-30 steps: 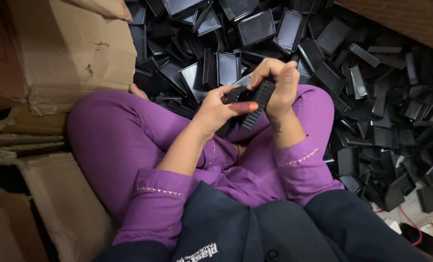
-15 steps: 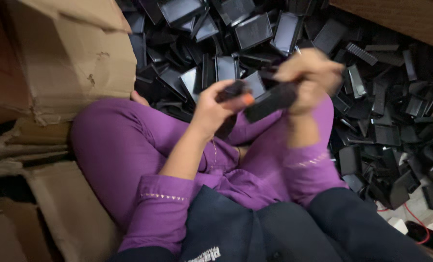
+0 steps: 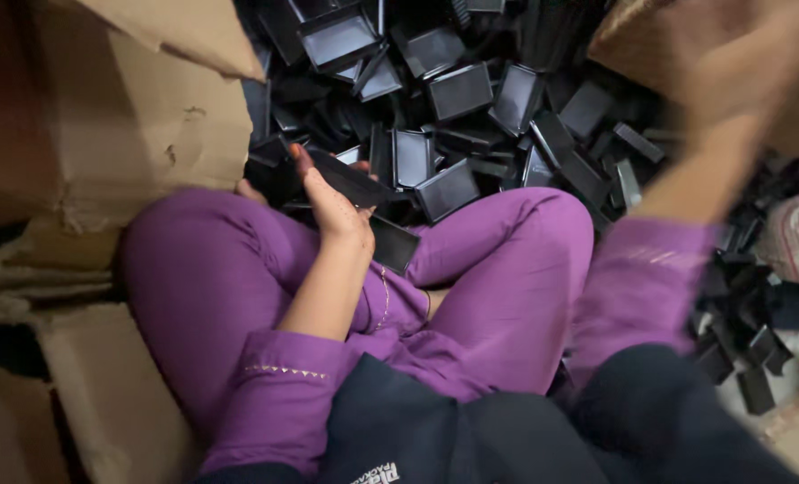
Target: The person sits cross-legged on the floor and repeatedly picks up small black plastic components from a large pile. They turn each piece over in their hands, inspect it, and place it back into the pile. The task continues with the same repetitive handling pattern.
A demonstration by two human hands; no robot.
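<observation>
Resting in left grip (image 3: 332,211): black tray (image 3: 353,179)

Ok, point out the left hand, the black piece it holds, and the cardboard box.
left hand (image 3: 335,211), head view, on the back of the hand.
black piece (image 3: 353,179), head view, on its flat top face.
cardboard box (image 3: 153,125), head view, on its torn side wall.

Torn brown cardboard box (image 3: 139,116) at upper left, its flap overhanging; further flattened cardboard (image 3: 86,394) along the lower left edge. Purple trousers (image 3: 507,269) cover the crossed legs at centre, with a purple sleeve cuff (image 3: 283,385) trimmed in small pale triangles. Dark blue garment (image 3: 471,439) fills the lower foreground. Pink-and-white striped cloth (image 3: 798,237) lies at the right edge, beside scattered dark pieces.
</observation>
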